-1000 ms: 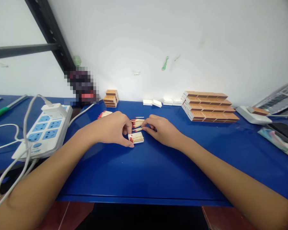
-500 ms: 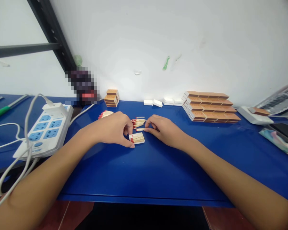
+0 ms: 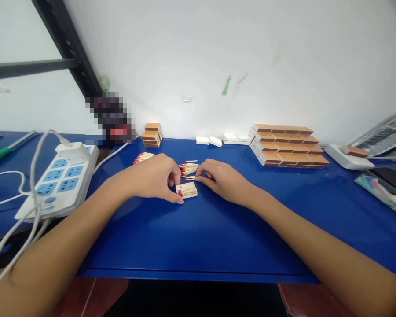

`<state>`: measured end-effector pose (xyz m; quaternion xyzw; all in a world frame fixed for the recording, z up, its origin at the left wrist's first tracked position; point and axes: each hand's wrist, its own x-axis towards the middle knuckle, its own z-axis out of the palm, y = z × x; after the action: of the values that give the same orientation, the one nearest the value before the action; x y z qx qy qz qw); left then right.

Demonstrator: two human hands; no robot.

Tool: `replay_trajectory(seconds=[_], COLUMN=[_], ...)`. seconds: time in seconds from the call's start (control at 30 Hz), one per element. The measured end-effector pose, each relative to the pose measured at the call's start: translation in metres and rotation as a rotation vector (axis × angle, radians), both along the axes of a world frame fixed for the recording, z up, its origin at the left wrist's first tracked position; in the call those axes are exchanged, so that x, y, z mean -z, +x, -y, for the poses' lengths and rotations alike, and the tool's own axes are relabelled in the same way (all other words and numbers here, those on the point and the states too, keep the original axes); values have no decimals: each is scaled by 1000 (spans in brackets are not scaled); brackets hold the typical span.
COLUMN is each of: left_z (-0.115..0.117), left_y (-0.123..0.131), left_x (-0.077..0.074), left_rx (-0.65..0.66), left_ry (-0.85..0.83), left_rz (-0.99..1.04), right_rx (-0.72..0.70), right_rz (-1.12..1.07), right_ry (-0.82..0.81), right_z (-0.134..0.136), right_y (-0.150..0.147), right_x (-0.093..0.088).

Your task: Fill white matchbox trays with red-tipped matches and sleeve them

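My left hand (image 3: 156, 178) grips the left end of a small white matchbox tray (image 3: 194, 195) between thumb and fingers. Several red-tipped matches (image 3: 188, 189) lie in this tray. My right hand (image 3: 219, 178) is closed in a pinch at the tail ends of one or two matches (image 3: 190, 178), just behind the tray. Beyond them lies a loose pile of matches (image 3: 188, 169), heads to the left. A second pile of matches (image 3: 143, 157) shows partly behind my left hand.
Stacked orange matchboxes (image 3: 287, 147) stand back right, with a smaller matchbox stack (image 3: 152, 135) back left. White trays (image 3: 215, 141) line the wall. A power strip (image 3: 61, 180) with cables sits left; a white device (image 3: 348, 157) and a phone (image 3: 391, 182) lie right.
The view has shifted slightly. My left hand keeps its hold on the tray, and my right hand stays pinched at the matches behind it, with little movement.
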<state>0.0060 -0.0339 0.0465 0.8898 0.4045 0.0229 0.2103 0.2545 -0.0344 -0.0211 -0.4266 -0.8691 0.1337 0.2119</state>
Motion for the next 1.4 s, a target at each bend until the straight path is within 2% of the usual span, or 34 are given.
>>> replay_trajectory(seconds=[0.2, 0.37, 0.53, 0.87, 1.4], left_z=[1, 1, 0, 3, 1], left_y=[0, 0, -2, 0, -1], left_x=[-1, -2, 0, -3, -2], left_rx=[-7, -4, 12, -5, -14], left_ry=[3, 7, 5, 3, -12], left_rz=[7, 13, 22, 16, 5], right_rx=[9, 31, 48, -11, -19], right_rz=[52, 128, 122, 115, 126], right_ry=[-3, -30, 91, -26, -37], right_z=[-1, 2, 3, 1, 3], right_y=[0, 2, 11, 7, 7], right_x=[1, -9, -18, -9, -12])
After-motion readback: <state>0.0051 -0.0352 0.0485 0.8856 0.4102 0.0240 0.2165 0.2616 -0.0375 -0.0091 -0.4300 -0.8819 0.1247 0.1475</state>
